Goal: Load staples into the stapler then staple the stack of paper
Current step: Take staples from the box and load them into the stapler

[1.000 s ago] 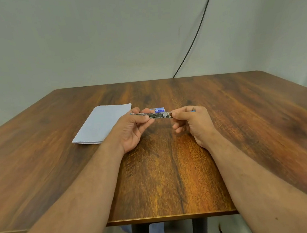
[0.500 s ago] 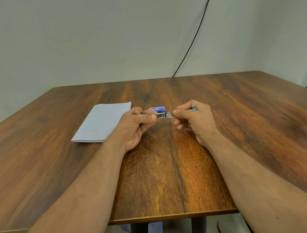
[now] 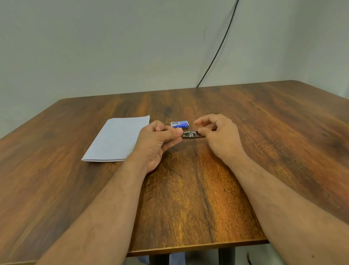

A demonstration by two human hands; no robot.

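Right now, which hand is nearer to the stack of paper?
Left. The left hand overlaps the stack of paper at its right edge; the right hand is farther right, past the stapler.

quick count, as far as I can see: hands 2, left hand (image 3: 157,143) + right hand (image 3: 219,133) | stapler (image 3: 192,135) x1 | blue staple box (image 3: 180,124) x1 | paper stack (image 3: 117,138) x1 | wooden table (image 3: 196,194) x1 | black cable (image 3: 224,39) on the wall x1

head-worn view looks forward and down, near the table (image 3: 196,204).
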